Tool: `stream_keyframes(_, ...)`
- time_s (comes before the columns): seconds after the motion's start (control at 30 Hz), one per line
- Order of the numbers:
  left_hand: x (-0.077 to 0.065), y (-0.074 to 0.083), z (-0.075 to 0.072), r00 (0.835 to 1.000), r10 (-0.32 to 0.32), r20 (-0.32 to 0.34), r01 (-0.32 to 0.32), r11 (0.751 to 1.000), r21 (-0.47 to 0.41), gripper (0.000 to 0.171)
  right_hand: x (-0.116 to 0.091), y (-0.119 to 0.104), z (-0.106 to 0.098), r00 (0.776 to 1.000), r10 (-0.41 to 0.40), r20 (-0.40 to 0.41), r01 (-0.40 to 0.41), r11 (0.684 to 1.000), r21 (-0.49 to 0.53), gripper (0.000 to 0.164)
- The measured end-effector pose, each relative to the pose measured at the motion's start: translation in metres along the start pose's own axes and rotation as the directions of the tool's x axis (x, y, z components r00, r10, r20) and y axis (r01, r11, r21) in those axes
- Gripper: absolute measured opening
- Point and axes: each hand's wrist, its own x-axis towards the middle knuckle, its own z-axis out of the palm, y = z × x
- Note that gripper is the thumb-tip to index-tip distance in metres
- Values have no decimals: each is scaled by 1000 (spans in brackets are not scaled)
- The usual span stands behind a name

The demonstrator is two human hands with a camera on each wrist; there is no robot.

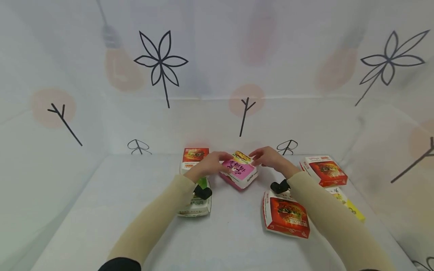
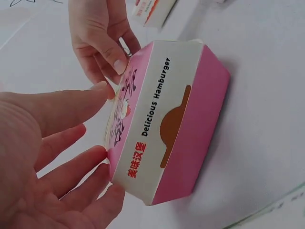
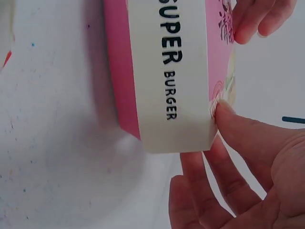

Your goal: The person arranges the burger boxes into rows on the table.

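A pink and white burger box (image 1: 239, 169) sits turned at an angle towards the back of the white table. My left hand (image 1: 211, 163) holds its left side, with the thumb (image 2: 78, 107) over the lid and the fingertips at the lid's edge. On the other side my right hand (image 1: 269, 158) pinches a corner; in the right wrist view its thumb (image 3: 238, 129) presses the lid's edge while the other fingers go behind the box. The lid looks closed, with its brown tab (image 2: 174, 129) showing in the left wrist view.
Left of the pink box stand a red and white box (image 1: 196, 154) and a green and white box (image 1: 194, 207), partly behind my left arm. To the right are a red burger box (image 1: 288, 214), another red box (image 1: 325, 171) and a yellow and white box (image 1: 352, 209). Patterned cloth (image 1: 210, 75) hangs behind.
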Motion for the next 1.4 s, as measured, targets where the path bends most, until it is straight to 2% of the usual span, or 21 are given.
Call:
stream_keyframes(0.17,7,-1,4,999,-28,-25,25,995,-102,53,3,3,-2,997,-60,54,63,997,-47,54)
stream_keyframes(0.4,14,-4,10,998,-37,-56,21,967,-255,44,8,5,-2,983,-131,126,148,979,-140,70)
stream_keyframes(0.6,15,-5,13,999,-4,-54,-12,959,-282,43,9,3,-1,964,-206,167,237,953,-191,62)
stream_keyframes(0.8,8,0,7,999,8,-54,-20,974,-226,48,7,-4,-1,963,-208,172,247,936,-250,55)
stream_keyframes(1.0,-7,5,1,998,26,-62,-30,998,-52,47,6,-5,0,968,-192,164,231,934,-272,55)
stream_keyframes(1.13,-14,9,5,996,-12,-90,15,1000,27,54,4,-7,0,973,-174,155,211,941,-265,56)
stream_keyframes(1.23,-16,9,9,992,-52,-111,56,998,35,61,4,-8,0,974,-169,149,203,945,-257,56)
stream_keyframes(1.4,-16,8,13,989,-83,-122,83,997,-11,65,2,-7,-1,978,-154,140,183,956,-231,57)
